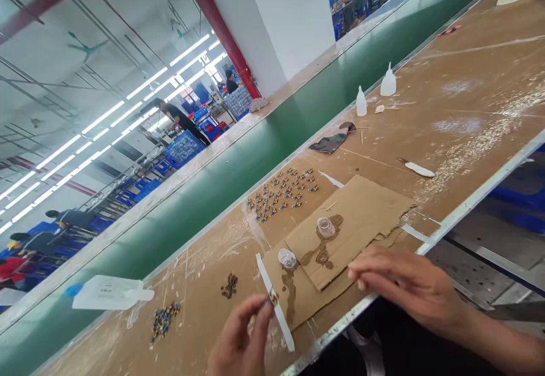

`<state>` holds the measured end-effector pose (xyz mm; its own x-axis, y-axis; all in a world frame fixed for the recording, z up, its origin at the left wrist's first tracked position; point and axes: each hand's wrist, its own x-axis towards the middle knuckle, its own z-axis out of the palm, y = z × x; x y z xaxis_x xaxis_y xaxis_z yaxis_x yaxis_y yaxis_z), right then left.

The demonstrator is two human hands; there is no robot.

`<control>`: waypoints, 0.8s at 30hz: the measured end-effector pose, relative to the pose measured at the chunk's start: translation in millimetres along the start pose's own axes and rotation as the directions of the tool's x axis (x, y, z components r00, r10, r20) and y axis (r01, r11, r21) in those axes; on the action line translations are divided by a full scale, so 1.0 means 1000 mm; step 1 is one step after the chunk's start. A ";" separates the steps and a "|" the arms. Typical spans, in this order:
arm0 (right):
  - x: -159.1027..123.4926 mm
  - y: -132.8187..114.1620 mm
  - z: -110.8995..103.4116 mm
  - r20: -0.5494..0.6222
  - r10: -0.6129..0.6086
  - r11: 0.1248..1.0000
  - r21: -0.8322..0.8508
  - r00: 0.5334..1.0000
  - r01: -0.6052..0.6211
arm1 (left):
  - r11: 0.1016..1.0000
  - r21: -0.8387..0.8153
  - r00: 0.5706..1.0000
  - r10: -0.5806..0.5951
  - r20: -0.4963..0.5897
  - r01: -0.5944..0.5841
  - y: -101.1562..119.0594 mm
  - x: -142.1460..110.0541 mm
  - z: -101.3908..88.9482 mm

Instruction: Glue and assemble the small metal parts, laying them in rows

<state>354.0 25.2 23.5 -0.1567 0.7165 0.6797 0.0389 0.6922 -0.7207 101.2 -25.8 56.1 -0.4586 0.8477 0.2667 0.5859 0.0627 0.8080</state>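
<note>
My left hand [244,336] is closed in a pinch near the table's front edge. Between thumb and forefinger it holds a small blue-and-gold piece [273,296]. My right hand [404,285] hovers over the front edge of the cardboard [361,205], its fingertips pressed together; whatever they hold, if anything, cannot be made out. On the cardboard stand two small clear cups, one [326,227] amid dark wet stains and another [287,259] closer to my left hand. Similar small pieces [281,191] lie spread in rows behind the cardboard, and a heap of them [164,322] lies at the left.
A little pile of dark brown bits [230,285] lies left of the cardboard. Farther right are a cloth [334,138], a white-handled knife [419,169] and two squeeze bottles [361,102]. A large translucent bottle [113,293] lies by the green conveyor belt [255,143].
</note>
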 end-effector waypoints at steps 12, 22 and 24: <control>0.010 0.053 -0.019 -0.311 0.117 0.952 -0.235 0.943 -0.196 | 0.989 0.003 0.749 0.110 0.654 -0.149 0.050 0.158 0.107; 0.005 0.063 -0.017 -0.305 0.037 0.945 -0.300 0.952 -0.133 | 0.902 0.195 0.586 0.076 0.807 -0.385 0.069 0.179 0.183; 0.006 0.063 -0.018 -0.307 0.013 0.948 -0.300 0.952 -0.109 | 0.884 0.221 0.598 0.080 0.797 -0.413 0.071 0.179 0.187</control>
<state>372.8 74.7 -14.9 0.1546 0.7171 0.6796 0.3496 0.6037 -0.7165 185.0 228.9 62.8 0.3054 0.9322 -0.1943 0.8546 -0.1783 0.4878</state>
